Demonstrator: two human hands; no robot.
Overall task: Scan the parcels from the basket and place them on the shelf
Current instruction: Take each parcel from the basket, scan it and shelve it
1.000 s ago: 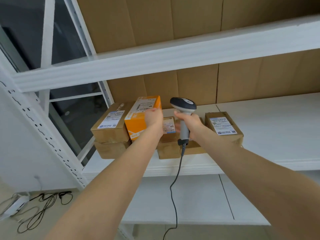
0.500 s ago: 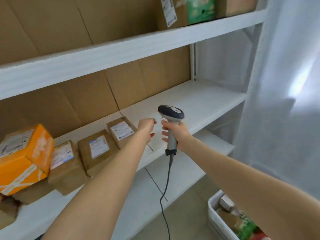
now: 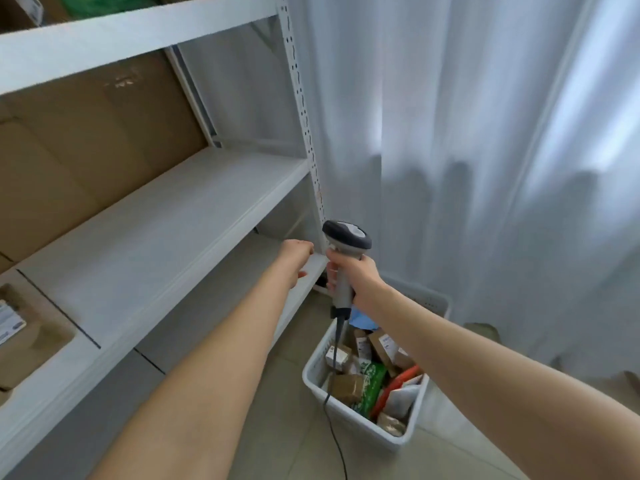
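Observation:
My right hand [image 3: 356, 275] grips the handle of a grey barcode scanner [image 3: 344, 251], held upright above the basket, its cable hanging down into it. My left hand [image 3: 294, 259] is empty, fingers loosely curled, just left of the scanner and in front of the shelf's edge. A white plastic basket [image 3: 346, 410] stands on the floor below, filled with several parcels [image 3: 367, 372]: brown boxes, a green packet, a red and white one. The white shelf board [image 3: 156, 244] stretches to the left. One brown labelled parcel [image 3: 20, 337] sits at its far left edge.
The shelf's perforated white upright [image 3: 304, 126] rises just behind my hands. White curtains [image 3: 485, 150] hang on the right. Cardboard sheets [image 3: 86, 143] line the back of the shelf. A lower shelf board [image 3: 221, 306] lies under my left forearm. The floor is tiled.
My view has swung right and down from the parcels on the shelf to the basket. My left hand let go of the orange parcel and is empty. My right hand kept the scanner.

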